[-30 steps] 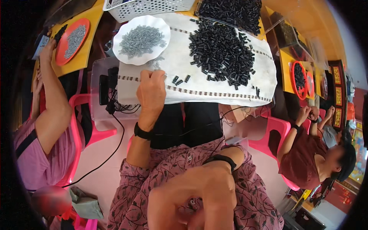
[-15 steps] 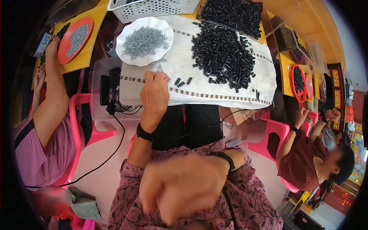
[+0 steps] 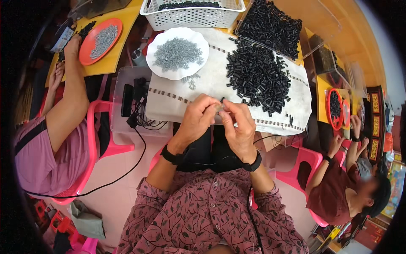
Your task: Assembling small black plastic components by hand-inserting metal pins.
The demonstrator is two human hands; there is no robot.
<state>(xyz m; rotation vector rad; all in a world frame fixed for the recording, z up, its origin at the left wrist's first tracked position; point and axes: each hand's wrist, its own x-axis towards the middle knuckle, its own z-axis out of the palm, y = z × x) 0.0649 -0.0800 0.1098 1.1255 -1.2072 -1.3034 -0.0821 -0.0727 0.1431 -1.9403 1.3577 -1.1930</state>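
My left hand (image 3: 198, 118) and my right hand (image 3: 240, 129) meet above the near edge of the white cloth (image 3: 169, 103). Both hands are closed in a pinch, fingertips almost touching. A small black cylinder (image 3: 223, 100) shows at my right fingertips. What my left thumb and finger pinch is too small to make out. Beyond my left hand stands a white wavy-rimmed plate (image 3: 153, 51) heaped with small grey pieces (image 3: 177, 54), and a few more grey pieces (image 3: 191, 81) lie beside it. A pile of black cylinders (image 3: 258, 74) covers the cloth beyond my right hand.
A white perforated basket (image 3: 192, 19) and a clear bin of black cylinders (image 3: 270, 27) stand at the back. A clear box with cables (image 3: 139, 108) sits left. Co-workers sit on both sides, near a red plate (image 3: 86, 51) and a red basket (image 3: 334, 110).
My right hand, blurred before my chest earlier, has gone forward to the cloth's edge. My left hand has left the loose grey pieces by the plate and joined it. The whole view has shifted.
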